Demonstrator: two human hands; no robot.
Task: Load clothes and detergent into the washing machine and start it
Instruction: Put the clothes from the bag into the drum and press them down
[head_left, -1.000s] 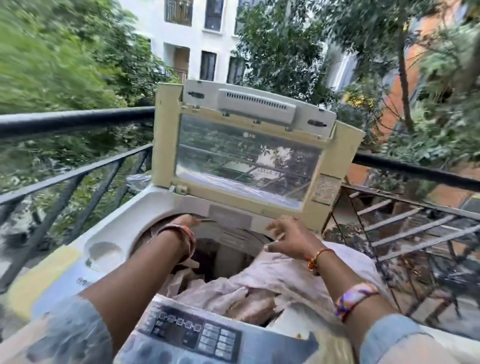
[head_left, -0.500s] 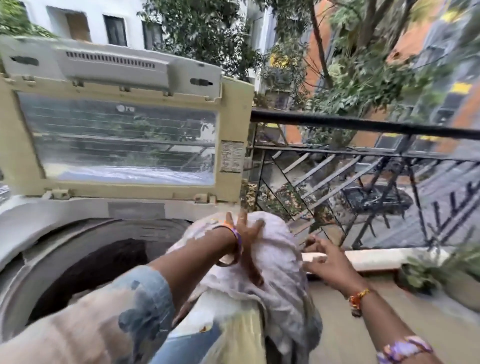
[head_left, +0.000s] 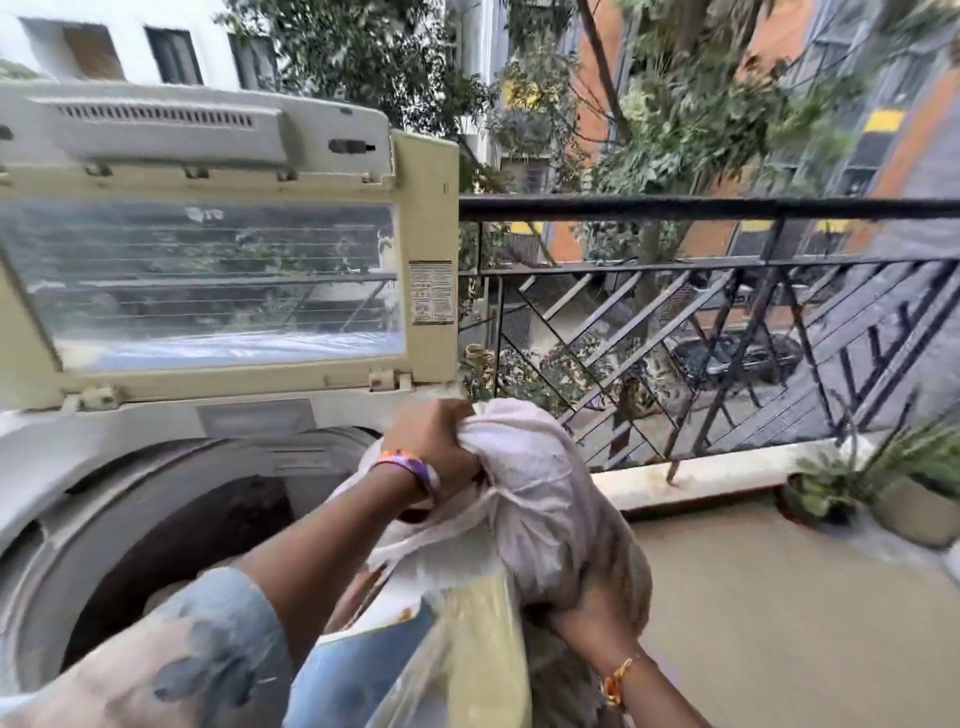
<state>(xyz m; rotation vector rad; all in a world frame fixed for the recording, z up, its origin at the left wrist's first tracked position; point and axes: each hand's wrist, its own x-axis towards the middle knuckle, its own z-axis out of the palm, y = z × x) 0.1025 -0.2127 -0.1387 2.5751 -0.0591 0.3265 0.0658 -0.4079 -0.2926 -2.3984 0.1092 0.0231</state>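
Head view is showing the left hand (head_left: 434, 441) bunching the pale cloth (head_left: 540, 499) draped over the washing machine (head_left: 156, 467) rim, right hand (head_left: 592, 618) gripping beneath; lifting both ends together toward the drum, left of the fingers, should be preventing spillover.

Washing machine (head_left: 104, 467) at left, lid (head_left: 426, 208) raised upright behind the drum (head_left: 171, 530). Cloth bundle (head_left: 540, 499) draped over its right edge. Railing (head_left: 727, 270) behind, potted plants (head_left: 904, 493) far right on the floor.

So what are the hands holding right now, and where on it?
Both hold the pale cloth draped over the washer's right edge: left hand grips its bunched top, right hand its hanging lower part.
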